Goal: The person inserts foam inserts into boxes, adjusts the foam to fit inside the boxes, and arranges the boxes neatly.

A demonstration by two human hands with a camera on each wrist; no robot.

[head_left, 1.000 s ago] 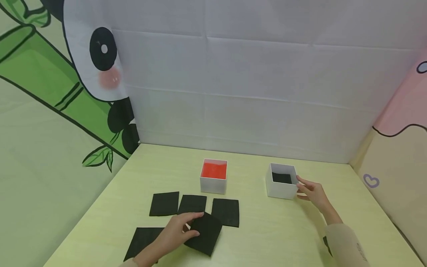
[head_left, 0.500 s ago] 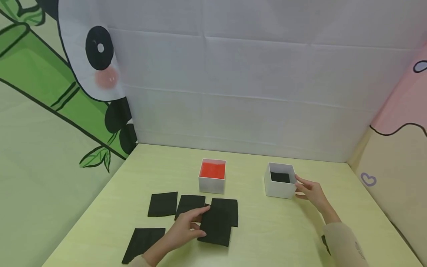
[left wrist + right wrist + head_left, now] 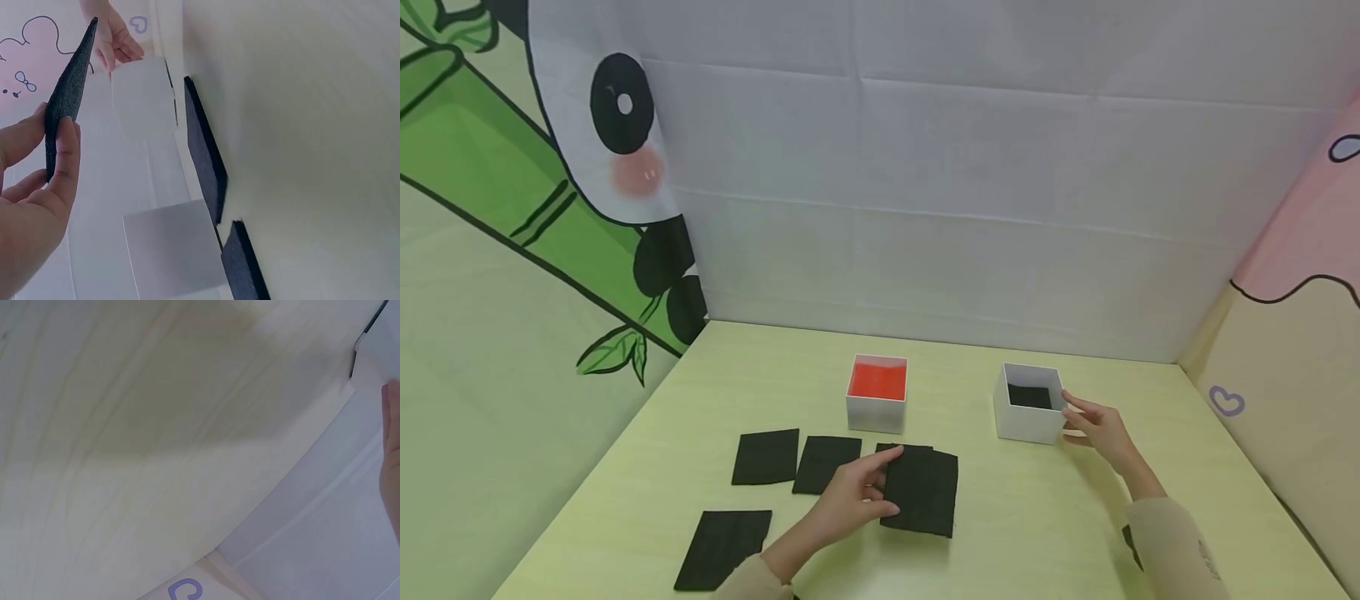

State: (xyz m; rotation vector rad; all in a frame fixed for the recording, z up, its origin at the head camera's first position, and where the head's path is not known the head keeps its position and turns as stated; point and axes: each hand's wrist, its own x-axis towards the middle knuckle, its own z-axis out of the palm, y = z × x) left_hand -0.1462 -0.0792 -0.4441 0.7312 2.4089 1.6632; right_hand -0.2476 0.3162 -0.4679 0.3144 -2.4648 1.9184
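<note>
My left hand (image 3: 850,500) pinches a black felt-like square (image 3: 922,492) by its left edge, thumb below and fingers above. In the left wrist view the square (image 3: 67,90) is seen nearly edge-on, raised off the table. In the head view it overlaps another black square, of which only the top edge shows. My right hand (image 3: 1101,432) touches the right side of a white box (image 3: 1028,427) with its fingers extended. Inside that box lies something black (image 3: 1030,396). The right wrist view catches only part of the right hand (image 3: 391,453), beside the box.
A second white box (image 3: 876,414), holding red material (image 3: 877,382), stands left of the first. Black squares lie flat at the left: one (image 3: 766,457), another (image 3: 823,458), and one nearer (image 3: 724,546). A small dark piece (image 3: 1132,546) shows beside the right sleeve. White cloth (image 3: 925,208) hangs behind the table.
My left hand has carried the black square to the right, from the near row to over the rightmost square of the far row, straightening it. My right hand stays at the box.
</note>
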